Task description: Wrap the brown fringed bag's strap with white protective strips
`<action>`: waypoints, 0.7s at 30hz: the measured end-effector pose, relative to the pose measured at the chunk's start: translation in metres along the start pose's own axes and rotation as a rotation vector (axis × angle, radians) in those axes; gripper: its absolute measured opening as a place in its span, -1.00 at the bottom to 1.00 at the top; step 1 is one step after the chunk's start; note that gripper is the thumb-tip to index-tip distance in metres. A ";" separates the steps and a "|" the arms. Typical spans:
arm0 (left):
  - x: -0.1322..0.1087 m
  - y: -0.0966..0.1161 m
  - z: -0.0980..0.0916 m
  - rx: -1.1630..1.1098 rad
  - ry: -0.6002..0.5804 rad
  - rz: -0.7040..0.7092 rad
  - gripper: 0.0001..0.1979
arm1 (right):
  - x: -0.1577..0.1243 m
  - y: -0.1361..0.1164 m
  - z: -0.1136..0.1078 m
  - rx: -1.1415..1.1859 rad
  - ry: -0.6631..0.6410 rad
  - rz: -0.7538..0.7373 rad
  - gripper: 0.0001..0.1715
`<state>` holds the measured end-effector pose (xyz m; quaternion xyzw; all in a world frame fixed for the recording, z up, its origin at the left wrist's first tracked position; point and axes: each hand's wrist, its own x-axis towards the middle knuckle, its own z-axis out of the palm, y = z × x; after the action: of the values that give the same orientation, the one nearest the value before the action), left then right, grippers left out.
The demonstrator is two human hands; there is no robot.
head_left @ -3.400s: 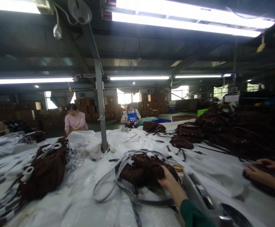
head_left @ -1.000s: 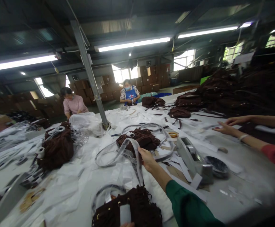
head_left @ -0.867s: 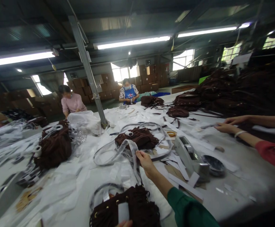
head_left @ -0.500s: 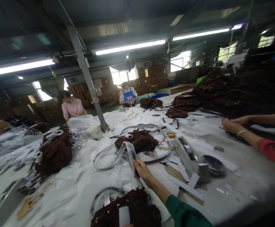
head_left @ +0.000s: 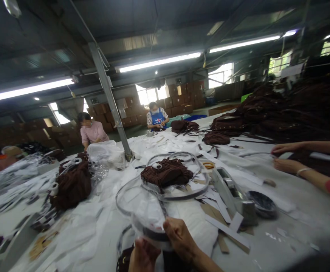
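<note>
At the bottom centre, my left hand (head_left: 144, 255) and my right hand (head_left: 182, 236) are side by side, both closed on a grey strap (head_left: 153, 233) with clear wrapping around it. Below them lies a dark brown fringed bag (head_left: 125, 260), mostly hidden by the hands and cut off by the frame's bottom edge. Further forward, another brown fringed bag (head_left: 167, 173) rests on the table, ringed by loops of wrapped strap, with a small white roll on top.
Right of centre stand a tape dispenser (head_left: 233, 194) and a black round dish (head_left: 262, 204), near paper strips. A co-worker's hands (head_left: 288, 158) are at the right. Brown bags (head_left: 72, 183) lie left; a metal post (head_left: 110, 102) rises behind.
My right hand has drawn the strap down and nearer. My left hand has risen into view beside it and now grips the strap too. The view has shifted slightly.
</note>
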<state>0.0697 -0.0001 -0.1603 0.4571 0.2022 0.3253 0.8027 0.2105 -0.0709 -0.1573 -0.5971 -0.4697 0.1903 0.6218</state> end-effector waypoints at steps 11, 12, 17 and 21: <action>0.057 0.123 0.002 -0.498 0.235 0.169 -0.74 | 0.008 0.048 -0.031 -0.205 0.520 0.160 -0.30; 0.057 0.133 -0.004 -0.490 0.224 0.202 -0.72 | 0.011 0.051 -0.035 -0.219 0.560 0.205 -0.30; 0.057 0.179 -0.029 -0.452 0.213 0.418 -0.69 | 0.016 0.067 -0.059 -0.344 0.647 0.440 -0.30; 0.052 0.194 -0.025 -0.421 0.274 0.486 -0.64 | 0.026 0.077 -0.074 -0.459 0.530 0.430 -0.31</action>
<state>0.0256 0.1237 -0.0060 0.2685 0.1218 0.6000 0.7437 0.3082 -0.0759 -0.2072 -0.8333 -0.1882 0.0458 0.5177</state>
